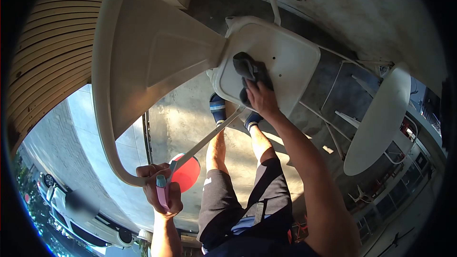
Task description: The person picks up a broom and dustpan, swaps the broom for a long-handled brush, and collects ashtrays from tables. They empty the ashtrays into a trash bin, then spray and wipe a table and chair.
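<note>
A pale plastic chair with a tubular frame lies across my view, its backrest [166, 43] to the left and its seat [295, 62] at upper middle. My right hand [262, 97] presses a crumpled dark grey cloth [257, 72] onto the seat, fingers closed over it. Down at the left, my left hand [162, 190] is closed at the bend of the chair's tubular frame [105, 133]. A pink handle-like piece with a teal tip [162, 193] is in the same grip; its full shape is hidden. Just behind that hand shows a round red thing [188, 173].
My sandalled feet [218, 107] stand on the concrete floor [176, 100] below the seat. At right is another piece of furniture with a white oval panel [378, 123] and metal legs. A slatted wall [57, 43] rises at left; cars [85, 223] are parked beyond.
</note>
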Motion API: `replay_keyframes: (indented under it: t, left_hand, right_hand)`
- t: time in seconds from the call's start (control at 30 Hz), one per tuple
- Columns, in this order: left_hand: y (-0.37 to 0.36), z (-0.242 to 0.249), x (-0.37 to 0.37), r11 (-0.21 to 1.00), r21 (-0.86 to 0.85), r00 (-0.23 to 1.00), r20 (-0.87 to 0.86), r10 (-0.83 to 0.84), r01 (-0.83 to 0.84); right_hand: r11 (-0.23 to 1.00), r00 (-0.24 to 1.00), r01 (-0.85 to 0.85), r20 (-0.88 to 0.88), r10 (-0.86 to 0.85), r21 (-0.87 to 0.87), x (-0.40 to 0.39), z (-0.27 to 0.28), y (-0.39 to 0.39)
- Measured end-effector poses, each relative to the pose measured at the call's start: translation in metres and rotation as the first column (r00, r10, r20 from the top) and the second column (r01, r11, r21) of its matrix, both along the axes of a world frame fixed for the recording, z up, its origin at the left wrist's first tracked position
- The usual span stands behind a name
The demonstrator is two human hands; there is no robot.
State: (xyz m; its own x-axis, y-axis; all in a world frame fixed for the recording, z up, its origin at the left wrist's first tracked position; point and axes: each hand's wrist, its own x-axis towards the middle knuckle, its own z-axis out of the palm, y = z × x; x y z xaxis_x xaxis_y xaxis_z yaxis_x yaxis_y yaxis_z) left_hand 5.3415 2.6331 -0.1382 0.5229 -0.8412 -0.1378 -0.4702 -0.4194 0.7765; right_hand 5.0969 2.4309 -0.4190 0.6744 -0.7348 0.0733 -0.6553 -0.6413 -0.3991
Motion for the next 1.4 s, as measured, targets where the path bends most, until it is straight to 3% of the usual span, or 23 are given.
replay_keyframes:
  t: [0.03,0.07,0.1,0.17,0.23,0.27,0.37,0.43,0.5,0.57,0.63,0.7,0.77,0.83,0.9,1.0,1.03,1.07,1.13,1.23,1.33,1.37,1.4]
  left_hand:
    - [-0.001,0.000,-0.001,1.000,-0.007,1.000,-0.015,0.021,-0.021]
    - [-0.002,0.001,-0.002,0.999,-0.004,0.999,-0.035,0.036,-0.036]
    - [-0.004,0.001,-0.002,1.000,-0.011,1.000,-0.015,0.024,-0.024]
    - [-0.010,0.001,-0.004,0.998,0.003,0.998,0.003,0.058,-0.058]
    - [-0.010,0.001,-0.004,0.997,0.060,0.999,0.031,0.038,-0.040]
    - [-0.011,0.003,-0.004,0.995,0.092,0.998,0.048,0.026,-0.030]
    - [-0.011,0.004,-0.006,0.995,0.094,0.997,0.075,0.031,-0.038]
    - [-0.010,0.003,-0.005,0.997,0.075,0.995,0.095,0.012,-0.020]
    - [-0.010,-0.001,-0.003,0.999,0.048,0.994,0.112,0.009,-0.014]
    - [-0.008,-0.004,-0.002,0.999,0.043,0.993,0.117,-0.003,-0.002]
    - [-0.009,-0.006,-0.004,0.999,0.040,0.992,0.126,0.027,-0.032]
    - [-0.011,-0.003,-0.006,0.997,0.064,0.990,0.137,0.026,-0.035]
    - [-0.013,0.000,-0.006,0.995,0.099,0.986,0.167,0.004,-0.021]
    - [-0.013,0.000,-0.005,0.993,0.115,0.986,0.168,0.002,-0.022]
    - [-0.010,0.000,-0.003,0.992,0.119,0.989,0.148,0.017,-0.035]
    - [-0.007,-0.003,-0.003,0.997,0.063,0.992,0.125,0.029,-0.037]
    - [-0.003,-0.006,-0.005,0.998,0.017,0.995,0.082,0.061,-0.062]
    - [-0.006,-0.004,-0.007,0.995,-0.027,0.994,0.049,0.093,-0.091]
    - [-0.023,0.001,-0.018,0.991,-0.088,0.992,-0.080,0.094,-0.101]
    - [-0.009,0.015,-0.015,0.989,-0.094,0.993,0.014,0.116,-0.114]
    - [0.018,0.043,-0.003,0.977,-0.137,0.981,0.088,0.174,-0.161]
    - [0.021,0.054,-0.002,0.974,-0.151,0.976,0.110,0.186,-0.168]
    - [0.018,0.065,-0.003,0.970,-0.166,0.972,0.125,0.198,-0.176]
  right_hand:
    - [0.996,0.997,0.072,-0.008,-0.073,-0.048,-0.005,-0.005,-0.011]
    - [0.963,0.941,0.268,-0.205,-0.270,-0.041,0.005,-0.011,-0.029]
    - [0.900,0.890,0.434,-0.133,-0.436,-0.047,0.030,-0.011,-0.047]
    - [0.874,0.876,0.482,-0.052,-0.480,0.058,0.083,-0.018,-0.057]
    - [0.984,0.986,0.166,0.004,-0.166,0.063,0.114,-0.020,-0.018]
    - [0.964,0.998,0.041,0.033,-0.052,0.263,0.112,-0.016,0.010]
    - [0.937,0.968,-0.223,0.176,0.180,0.268,0.044,-0.017,0.054]
    - [0.923,1.000,-0.019,-0.004,0.022,0.383,0.007,0.001,0.038]
    - [0.958,0.972,0.227,0.028,-0.235,0.176,-0.006,-0.009,-0.003]
    - [0.883,0.884,0.467,0.019,-0.468,0.052,0.022,-0.019,-0.042]
    - [0.909,0.915,0.400,0.005,-0.404,0.119,0.071,-0.015,-0.052]
    - [0.957,0.981,0.019,0.177,-0.073,0.288,0.094,-0.028,-0.029]
    - [0.923,0.964,-0.153,0.259,0.060,0.354,0.063,-0.012,0.006]
    - [0.881,0.977,-0.212,0.072,0.201,0.422,0.009,0.007,0.032]
    - [0.872,0.997,-0.061,-0.020,0.081,0.485,-0.036,0.010,0.046]
    - [0.803,0.937,0.035,0.259,-0.233,0.595,-0.026,0.009,0.075]
    - [0.716,0.945,-0.010,0.242,-0.222,0.698,-0.013,0.000,0.093]
    - [0.593,0.926,0.124,0.121,-0.357,0.796,0.003,0.015,0.096]
    - [0.540,0.883,0.082,0.191,-0.430,0.838,0.031,0.052,0.095]
    - [0.449,0.882,-0.156,0.329,-0.338,0.880,0.089,0.148,0.103]
    - [0.305,0.706,-0.491,0.578,-0.409,0.816,0.155,0.253,0.106]
    - [0.418,0.613,-0.453,0.616,-0.496,0.787,0.176,0.275,0.110]
    - [0.327,0.682,-0.452,0.558,-0.473,0.830,0.182,0.287,0.099]
